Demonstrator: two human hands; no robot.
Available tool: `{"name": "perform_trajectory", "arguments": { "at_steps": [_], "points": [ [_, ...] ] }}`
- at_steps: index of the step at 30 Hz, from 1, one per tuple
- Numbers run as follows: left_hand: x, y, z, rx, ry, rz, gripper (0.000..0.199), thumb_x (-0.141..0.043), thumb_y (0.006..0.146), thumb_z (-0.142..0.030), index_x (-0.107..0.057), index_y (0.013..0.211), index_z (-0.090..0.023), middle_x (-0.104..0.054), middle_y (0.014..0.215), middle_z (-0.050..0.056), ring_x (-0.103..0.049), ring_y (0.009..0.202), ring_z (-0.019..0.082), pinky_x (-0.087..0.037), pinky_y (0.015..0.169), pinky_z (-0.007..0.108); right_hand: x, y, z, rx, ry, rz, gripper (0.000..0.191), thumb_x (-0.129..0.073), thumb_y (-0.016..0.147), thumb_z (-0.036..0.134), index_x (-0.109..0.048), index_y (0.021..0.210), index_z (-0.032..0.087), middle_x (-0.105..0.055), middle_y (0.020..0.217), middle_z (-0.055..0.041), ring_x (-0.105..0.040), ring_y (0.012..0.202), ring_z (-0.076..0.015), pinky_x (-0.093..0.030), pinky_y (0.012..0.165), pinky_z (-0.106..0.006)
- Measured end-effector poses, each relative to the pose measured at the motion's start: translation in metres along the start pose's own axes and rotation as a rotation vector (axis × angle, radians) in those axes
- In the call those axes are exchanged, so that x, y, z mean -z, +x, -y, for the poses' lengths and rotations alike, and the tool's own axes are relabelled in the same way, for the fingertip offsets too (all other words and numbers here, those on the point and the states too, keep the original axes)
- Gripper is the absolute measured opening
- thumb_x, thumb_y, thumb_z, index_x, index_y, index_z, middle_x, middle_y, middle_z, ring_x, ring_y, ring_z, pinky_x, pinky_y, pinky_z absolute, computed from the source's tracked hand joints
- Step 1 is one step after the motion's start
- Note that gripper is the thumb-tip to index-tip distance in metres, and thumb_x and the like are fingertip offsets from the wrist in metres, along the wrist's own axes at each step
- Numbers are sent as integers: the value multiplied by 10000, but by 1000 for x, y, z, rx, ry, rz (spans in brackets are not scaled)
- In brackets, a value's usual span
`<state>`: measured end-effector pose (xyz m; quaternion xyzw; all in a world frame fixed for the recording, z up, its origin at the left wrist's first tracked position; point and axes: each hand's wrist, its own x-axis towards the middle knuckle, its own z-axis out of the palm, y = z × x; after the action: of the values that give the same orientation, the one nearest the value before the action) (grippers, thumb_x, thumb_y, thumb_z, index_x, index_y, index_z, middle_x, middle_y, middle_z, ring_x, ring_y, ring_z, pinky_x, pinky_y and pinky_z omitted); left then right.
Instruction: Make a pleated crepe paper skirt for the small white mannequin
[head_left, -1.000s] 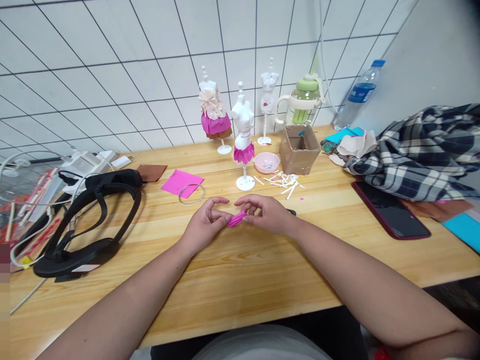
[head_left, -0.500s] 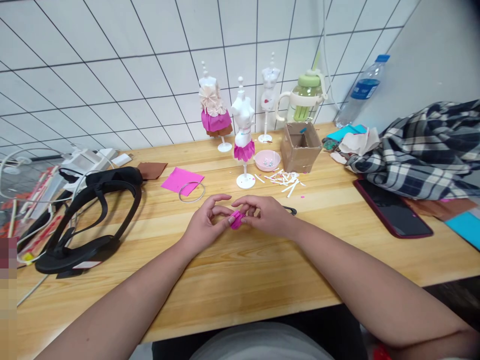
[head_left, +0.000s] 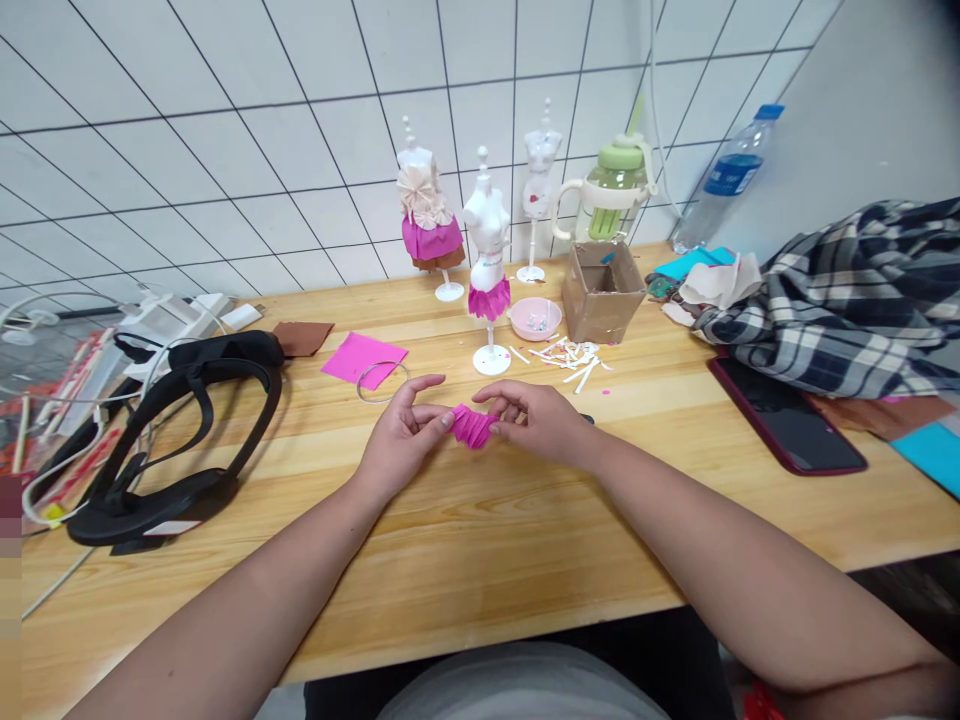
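Observation:
A small pleated piece of magenta crepe paper [head_left: 472, 427] is stretched between my two hands above the table. My left hand [head_left: 405, 430] pinches its left end between thumb and finger. Its right end sits in the pinch of my right hand [head_left: 536, 420]. Just beyond stands a small white dress-form mannequin [head_left: 487, 225] with a ruffled magenta skirt [head_left: 489, 298] at its hips. Left of my hands lie a flat magenta square [head_left: 364, 358] and a thin metal ring [head_left: 375, 393] overlapping it. A dark object is mostly hidden behind my right wrist.
Behind stand a clothed mannequin [head_left: 431, 215], a bare one [head_left: 540, 170], a pink dish [head_left: 535, 320], a cardboard box [head_left: 602, 300] and a green-lidded jug [head_left: 619, 190]. White paper strips [head_left: 574, 358] lie scattered. A phone [head_left: 784, 415] lies right; a black headset [head_left: 195, 440] sits left.
My hands have moved slightly apart, and the magenta paper between them has opened out from a folded bundle into a wider pleated strip.

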<state>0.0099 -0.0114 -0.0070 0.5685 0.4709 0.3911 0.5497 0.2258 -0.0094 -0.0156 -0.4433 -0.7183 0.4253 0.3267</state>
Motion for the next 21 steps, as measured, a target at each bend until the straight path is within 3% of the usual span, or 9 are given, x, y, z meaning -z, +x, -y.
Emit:
{"name": "perform_trajectory", "arguments": {
  "at_steps": [6, 13, 16, 21],
  "points": [
    [1, 1, 1, -45, -14, -51, 644, -730, 783, -395, -419, 1314, -202, -757, 857, 39, -711, 855, 197, -497, 848, 327, 5, 2, -1, -33, -6, -8, 315, -625, 761, 141, -700, 1065, 181, -681, 814, -2, -558, 633, -96, -438, 615, -219],
    [-1, -3, 1, -93, 104, 51, 637, -740, 782, -379, -428, 1307, -199, -753, 1027, 110, -687, 1030, 249, -481, 941, 404, 4, 0, 6, -24, -41, 5, 177, -613, 784, 167, -739, 907, 185, -660, 693, 10, -534, 605, -101, -389, 572, -212],
    [-2, -5, 4, -143, 216, 78, 596, -739, 788, -347, -461, 1298, -214, -758, 1012, 97, -685, 1038, 249, -457, 980, 413, 2, 0, 7, -15, -48, 7, 162, -613, 788, 174, -736, 893, 189, -651, 681, 13, -533, 609, -102, -386, 569, -212],
    [0, -4, 7, -141, 268, 54, 554, -695, 823, -337, -469, 1316, -228, -765, 951, 76, -706, 955, 234, -492, 896, 373, 0, -1, 6, -7, 10, 25, 173, -627, 796, 193, -717, 943, 189, -664, 729, 14, -554, 608, -96, -415, 570, -210]
  ]
}}
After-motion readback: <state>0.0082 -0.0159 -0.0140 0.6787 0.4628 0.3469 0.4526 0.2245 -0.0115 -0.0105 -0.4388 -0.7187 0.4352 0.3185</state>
